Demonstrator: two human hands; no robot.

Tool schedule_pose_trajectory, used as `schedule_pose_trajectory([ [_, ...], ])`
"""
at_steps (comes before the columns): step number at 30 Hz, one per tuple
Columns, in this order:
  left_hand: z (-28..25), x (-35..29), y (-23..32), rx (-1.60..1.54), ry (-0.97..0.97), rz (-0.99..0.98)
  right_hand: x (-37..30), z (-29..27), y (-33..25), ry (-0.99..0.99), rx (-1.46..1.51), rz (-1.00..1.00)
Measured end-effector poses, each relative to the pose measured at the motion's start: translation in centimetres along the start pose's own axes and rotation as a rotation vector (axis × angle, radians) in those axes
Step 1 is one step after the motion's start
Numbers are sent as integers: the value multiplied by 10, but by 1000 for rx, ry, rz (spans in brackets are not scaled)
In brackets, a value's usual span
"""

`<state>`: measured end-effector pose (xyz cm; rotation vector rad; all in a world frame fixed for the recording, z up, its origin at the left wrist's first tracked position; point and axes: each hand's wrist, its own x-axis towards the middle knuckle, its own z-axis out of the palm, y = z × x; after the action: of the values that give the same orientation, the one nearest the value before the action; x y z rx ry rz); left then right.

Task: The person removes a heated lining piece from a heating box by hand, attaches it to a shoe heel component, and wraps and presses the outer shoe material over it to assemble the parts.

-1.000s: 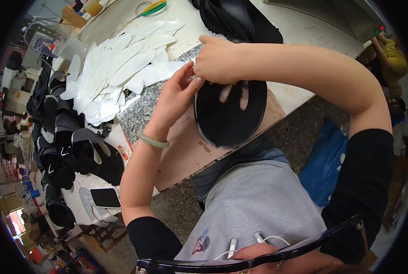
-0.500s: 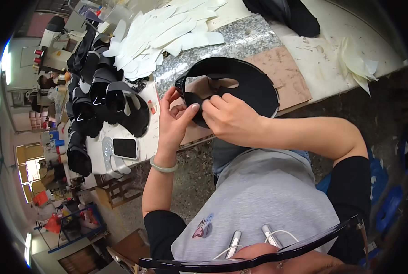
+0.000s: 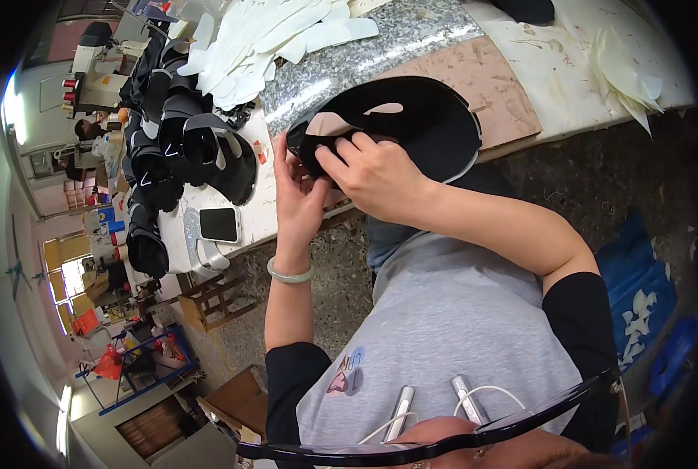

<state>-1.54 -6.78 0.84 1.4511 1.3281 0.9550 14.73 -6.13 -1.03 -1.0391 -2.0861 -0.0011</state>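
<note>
A large black shoe upper [image 3: 435,125], curved and with cut-out openings, is held at the table's near edge. My left hand [image 3: 300,199] grips its left end, thumb on the near side and fingers behind the rim. The fingertips of my right hand [image 3: 380,176] are bent and pressed on the black edge below the larger opening, close to my left thumb. Exactly what lies under those fingertips is hidden. The upper's right end reaches out beyond the table edge.
White cut pieces [image 3: 263,55] are heaped at the back on a grey speckled slab [image 3: 396,39]. A pinkish-brown board [image 3: 482,86] lies beside it. More black uppers [image 3: 200,148] pile up at left, near a phone [image 3: 220,224]. Pale sheets [image 3: 622,74] lie at far right.
The upper has tilted, its left end turning flatter, while both hands stay on it. My right fingers have shifted slightly up and left along the edge. The whole view has moved a little.
</note>
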Motion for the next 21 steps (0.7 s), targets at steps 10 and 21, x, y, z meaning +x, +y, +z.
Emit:
schedule_pose_trajectory([
  [10, -11, 7, -6, 246, -46, -22, -12, 12, 15, 142, 219, 239],
  [21, -14, 6, 9, 632, 140, 281, -6, 11, 10, 25, 142, 164],
])
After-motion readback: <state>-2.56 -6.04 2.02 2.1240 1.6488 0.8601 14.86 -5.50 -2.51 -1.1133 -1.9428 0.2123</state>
